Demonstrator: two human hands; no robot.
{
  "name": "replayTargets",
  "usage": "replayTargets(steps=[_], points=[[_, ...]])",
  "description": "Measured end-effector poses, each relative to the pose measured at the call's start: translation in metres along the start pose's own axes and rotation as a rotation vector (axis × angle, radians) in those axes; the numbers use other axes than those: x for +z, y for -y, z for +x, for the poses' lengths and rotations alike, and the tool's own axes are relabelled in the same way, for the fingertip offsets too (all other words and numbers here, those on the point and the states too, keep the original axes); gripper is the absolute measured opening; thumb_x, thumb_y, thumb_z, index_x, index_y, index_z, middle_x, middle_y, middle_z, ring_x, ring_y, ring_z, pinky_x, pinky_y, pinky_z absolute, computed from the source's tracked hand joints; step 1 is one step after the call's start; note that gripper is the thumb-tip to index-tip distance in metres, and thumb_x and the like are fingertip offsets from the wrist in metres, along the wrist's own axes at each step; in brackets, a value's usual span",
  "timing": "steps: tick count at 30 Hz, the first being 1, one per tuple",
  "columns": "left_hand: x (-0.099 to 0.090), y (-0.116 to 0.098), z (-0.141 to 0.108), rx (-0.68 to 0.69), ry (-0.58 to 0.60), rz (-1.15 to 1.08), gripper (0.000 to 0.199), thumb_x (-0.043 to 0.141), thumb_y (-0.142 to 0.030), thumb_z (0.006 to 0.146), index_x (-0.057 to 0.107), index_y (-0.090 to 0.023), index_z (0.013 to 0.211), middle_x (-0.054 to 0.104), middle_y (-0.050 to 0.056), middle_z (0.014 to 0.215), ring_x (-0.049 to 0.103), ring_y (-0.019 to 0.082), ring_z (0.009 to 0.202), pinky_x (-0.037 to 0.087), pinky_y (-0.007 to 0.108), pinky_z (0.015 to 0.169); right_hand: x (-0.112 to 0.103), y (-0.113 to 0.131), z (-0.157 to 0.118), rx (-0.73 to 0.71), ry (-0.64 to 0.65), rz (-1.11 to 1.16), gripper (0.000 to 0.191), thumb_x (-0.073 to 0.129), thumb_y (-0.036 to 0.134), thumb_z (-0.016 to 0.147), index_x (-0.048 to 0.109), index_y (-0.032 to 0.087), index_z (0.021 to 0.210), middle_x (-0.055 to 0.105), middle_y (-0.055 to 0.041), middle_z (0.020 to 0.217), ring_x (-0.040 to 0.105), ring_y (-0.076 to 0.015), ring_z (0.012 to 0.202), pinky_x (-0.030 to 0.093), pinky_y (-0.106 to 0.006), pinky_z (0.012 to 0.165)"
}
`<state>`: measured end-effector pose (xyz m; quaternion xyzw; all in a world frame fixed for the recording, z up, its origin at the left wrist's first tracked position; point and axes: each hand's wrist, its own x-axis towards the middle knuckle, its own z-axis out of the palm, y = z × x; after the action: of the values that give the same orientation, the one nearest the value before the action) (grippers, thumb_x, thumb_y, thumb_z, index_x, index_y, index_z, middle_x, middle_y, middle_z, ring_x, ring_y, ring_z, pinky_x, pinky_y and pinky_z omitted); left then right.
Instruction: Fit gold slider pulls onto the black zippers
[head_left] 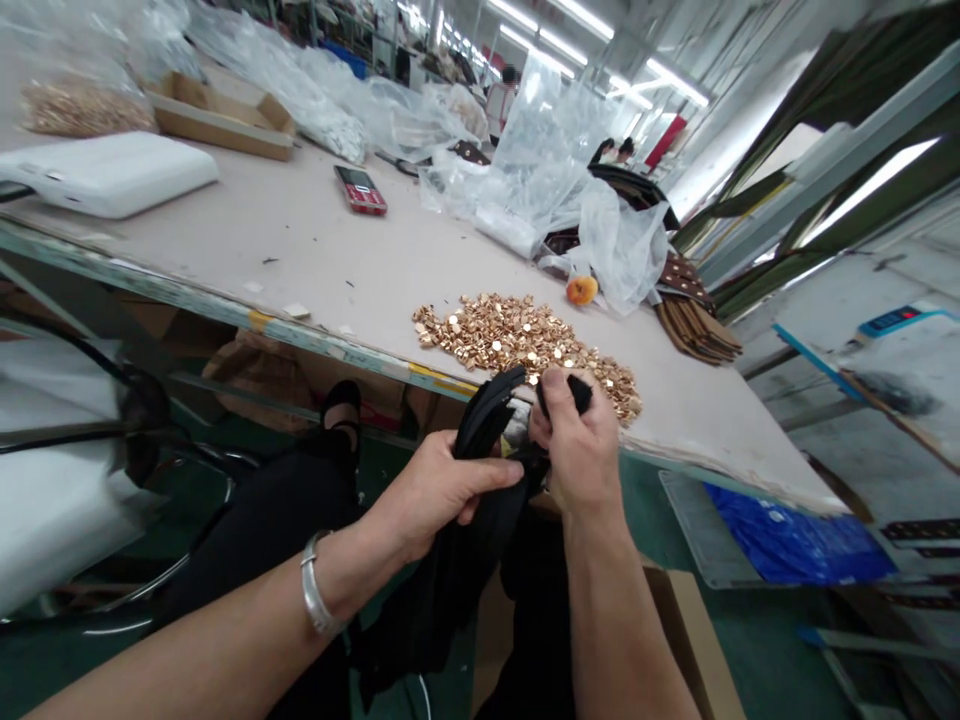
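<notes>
In the head view I hold a bundle of long black fabric strip (480, 430) over the table's front edge. My left hand (439, 490), with a silver bangle at the wrist, grips its looped part between thumb and fingers. My right hand (585, 450) is closed around another part of the strip, whose black end sticks out above the fist. Something pale shows between the hands, too small to name. Just beyond them a pile of small gold-coloured metal pieces (517, 335) lies on the table (300, 260). Below, the strip hangs down toward my lap.
A red phone (361, 190), a white box-shaped device (112, 175) and a shallow cardboard tray (225, 115) lie to the left. Clear plastic bags (540, 180), an orange-yellow fruit (582, 290) and stacked brown pieces (697, 325) are behind the pile. An open carton (690, 640) stands below.
</notes>
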<state>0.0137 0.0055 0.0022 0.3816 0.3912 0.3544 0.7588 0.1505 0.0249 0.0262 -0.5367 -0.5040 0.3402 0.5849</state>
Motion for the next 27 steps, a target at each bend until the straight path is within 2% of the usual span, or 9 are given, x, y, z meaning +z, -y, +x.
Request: replayTargets(steps=[4, 7, 9, 12, 15, 18, 22, 24, 27], points=[[-0.001, 0.007, -0.008, -0.063, 0.1, 0.033, 0.026, 0.08, -0.03, 0.061, 0.061, -0.015, 0.07, 0.046, -0.007, 0.049, 0.033, 0.004, 0.039, 0.024, 0.017, 0.037, -0.01, 0.001, -0.015, -0.008, 0.002, -0.163, 0.034, 0.077, 0.047, 0.078, 0.066, 0.018, 0.09, 0.047, 0.0075, 0.055, 0.042, -0.0101, 0.046, 0.033, -0.021, 0.044], [-0.005, 0.008, -0.009, -0.039, 0.036, -0.018, 0.03, 0.078, -0.038, 0.065, 0.06, -0.015, 0.07, 0.049, -0.006, 0.052, 0.033, 0.003, 0.038, 0.023, 0.016, 0.038, -0.014, 0.008, -0.009, -0.119, -0.069, -0.384, 0.023, 0.073, 0.04, 0.082, 0.071, 0.017, 0.085, 0.062, 0.0018, 0.065, 0.056, -0.0151, 0.057, 0.043, -0.026, 0.054], [-0.009, 0.007, -0.008, -0.001, -0.015, -0.045, 0.03, 0.075, -0.039, 0.07, 0.058, -0.015, 0.068, 0.052, -0.005, 0.055, 0.034, 0.002, 0.037, 0.022, 0.016, 0.038, -0.011, 0.013, -0.001, -0.212, -0.069, -0.574, 0.019, 0.07, 0.036, 0.085, 0.074, 0.017, 0.09, 0.07, -0.0027, 0.078, 0.064, -0.0199, 0.071, 0.048, -0.031, 0.067], [-0.014, 0.003, -0.007, 0.013, -0.031, -0.078, 0.028, 0.074, -0.037, 0.071, 0.058, -0.014, 0.067, 0.056, -0.004, 0.058, 0.035, 0.001, 0.036, 0.023, 0.017, 0.038, -0.004, 0.016, 0.008, -0.318, -0.006, -0.843, 0.019, 0.069, 0.03, 0.087, 0.074, 0.017, 0.1, 0.073, -0.0075, 0.093, 0.066, -0.0254, 0.086, 0.047, -0.038, 0.081], [-0.017, 0.001, -0.006, 0.014, -0.041, -0.094, 0.027, 0.074, -0.035, 0.07, 0.058, -0.014, 0.067, 0.056, -0.004, 0.058, 0.036, 0.001, 0.035, 0.023, 0.016, 0.038, 0.003, 0.014, 0.012, -0.34, 0.041, -1.0, 0.014, 0.069, 0.023, 0.088, 0.073, 0.019, 0.1, 0.072, -0.007, 0.095, 0.066, -0.026, 0.089, 0.046, -0.037, 0.082], [-0.018, 0.001, -0.005, 0.022, -0.051, -0.104, 0.027, 0.075, -0.035, 0.071, 0.059, -0.014, 0.068, 0.056, -0.004, 0.057, 0.037, 0.001, 0.036, 0.024, 0.016, 0.038, 0.005, 0.013, 0.013, -0.334, 0.041, -1.044, 0.006, 0.07, 0.022, 0.088, 0.07, 0.017, 0.09, 0.071, -0.0057, 0.089, 0.066, -0.0252, 0.084, 0.045, -0.035, 0.076], [-0.019, 0.001, -0.005, 0.028, -0.062, -0.164, 0.025, 0.076, -0.033, 0.07, 0.061, -0.014, 0.07, 0.059, -0.003, 0.058, 0.036, 0.001, 0.035, 0.026, 0.016, 0.038, 0.002, 0.012, 0.01, -0.375, 0.001, -1.008, 0.01, 0.068, 0.024, 0.088, 0.067, 0.016, 0.081, 0.069, -0.0033, 0.077, 0.065, -0.0228, 0.073, 0.045, -0.034, 0.069], [-0.019, -0.001, -0.006, 0.006, -0.036, -0.221, 0.023, 0.076, -0.032, 0.07, 0.062, -0.013, 0.071, 0.063, -0.001, 0.061, 0.035, 0.001, 0.035, 0.027, 0.016, 0.038, -0.002, 0.013, 0.002, -0.364, -0.029, -0.843, 0.007, 0.068, 0.024, 0.087, 0.07, 0.018, 0.089, 0.069, -0.0007, 0.077, 0.064, -0.0195, 0.067, 0.047, -0.032, 0.066], [-0.019, -0.002, -0.01, -0.033, 0.042, -0.275, 0.023, 0.075, -0.033, 0.072, 0.067, -0.011, 0.075, 0.068, 0.003, 0.068, 0.034, 0.0, 0.035, 0.028, 0.016, 0.038, -0.009, 0.016, -0.02, -0.362, -0.012, -0.574, 0.02, 0.068, 0.024, 0.088, 0.07, 0.022, 0.108, 0.07, 0.0006, 0.086, 0.065, -0.0163, 0.07, 0.05, -0.028, 0.066]])
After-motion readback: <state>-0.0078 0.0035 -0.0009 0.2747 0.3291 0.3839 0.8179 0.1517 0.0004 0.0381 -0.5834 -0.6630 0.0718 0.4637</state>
